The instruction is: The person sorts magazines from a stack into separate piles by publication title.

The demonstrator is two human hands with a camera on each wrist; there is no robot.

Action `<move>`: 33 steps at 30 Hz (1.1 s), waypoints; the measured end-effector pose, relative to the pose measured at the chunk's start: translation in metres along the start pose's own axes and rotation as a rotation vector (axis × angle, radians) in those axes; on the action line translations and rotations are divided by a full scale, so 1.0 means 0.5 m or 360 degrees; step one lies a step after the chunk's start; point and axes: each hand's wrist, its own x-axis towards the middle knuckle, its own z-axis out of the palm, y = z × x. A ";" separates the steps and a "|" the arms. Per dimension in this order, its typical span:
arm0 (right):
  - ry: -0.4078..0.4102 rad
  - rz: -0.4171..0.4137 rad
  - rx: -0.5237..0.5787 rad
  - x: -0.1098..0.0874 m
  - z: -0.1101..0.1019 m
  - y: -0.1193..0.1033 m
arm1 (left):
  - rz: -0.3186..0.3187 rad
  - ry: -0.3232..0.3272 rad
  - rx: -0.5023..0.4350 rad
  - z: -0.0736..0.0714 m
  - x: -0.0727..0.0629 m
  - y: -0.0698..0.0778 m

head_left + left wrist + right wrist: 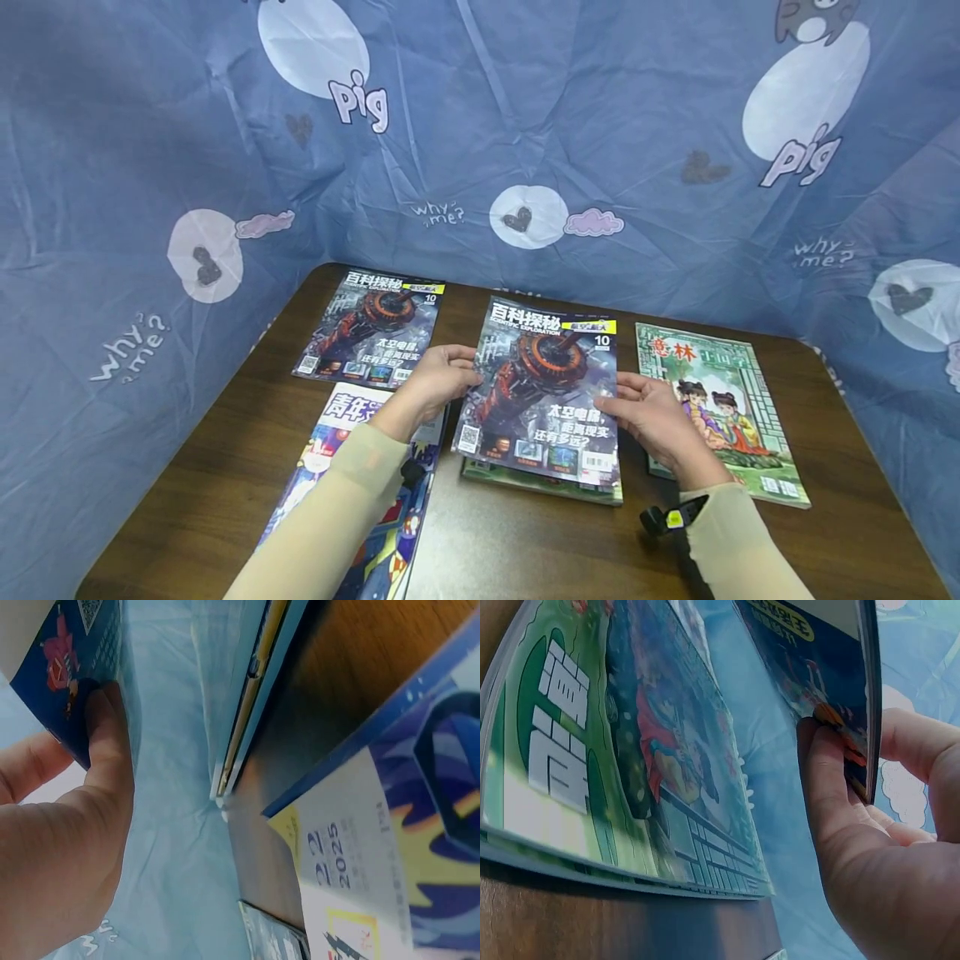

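Note:
A dark magazine with an orange-and-black space machine on its cover point(540, 375) is held by both hands, raised over a green magazine point(652, 772). In the head view only the lower edge of that green magazine shows. My left hand point(437, 382) pinches the held magazine at its left edge; in the left wrist view the thumb and fingers grip its dark blue underside point(64, 690). On the opposite edge, my right hand point(660, 421) has its thumb on the cover and fingers underneath. Both wrist views show a gap between the held magazine and what lies below.
Another copy of the space magazine point(367, 329) lies at the back left of the brown wooden table point(510, 550). Nearer is a purple-and-blue magazine point(397, 533), partly behind the left forearm. A green magazine with two drawn figures point(738, 408) lies right. Blue printed cloth point(465, 108) hangs behind.

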 end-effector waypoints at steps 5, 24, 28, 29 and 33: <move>0.0004 0.0028 -0.0011 0.005 0.008 -0.006 | -0.0006 0.0017 0.0031 -0.012 0.000 0.003; -0.0002 0.0062 -0.0068 0.049 0.065 -0.026 | -0.0035 0.0067 0.0152 -0.079 0.007 0.016; 0.0010 0.0066 -0.0112 0.058 0.086 -0.032 | -0.0053 0.0082 0.0201 -0.100 0.011 0.019; 0.0016 0.0066 -0.0121 0.061 0.092 -0.034 | -0.0054 0.0083 0.0221 -0.106 0.012 0.020; 0.0034 0.0066 -0.0157 0.070 0.116 -0.040 | -0.0057 0.0095 0.0276 -0.128 0.017 0.023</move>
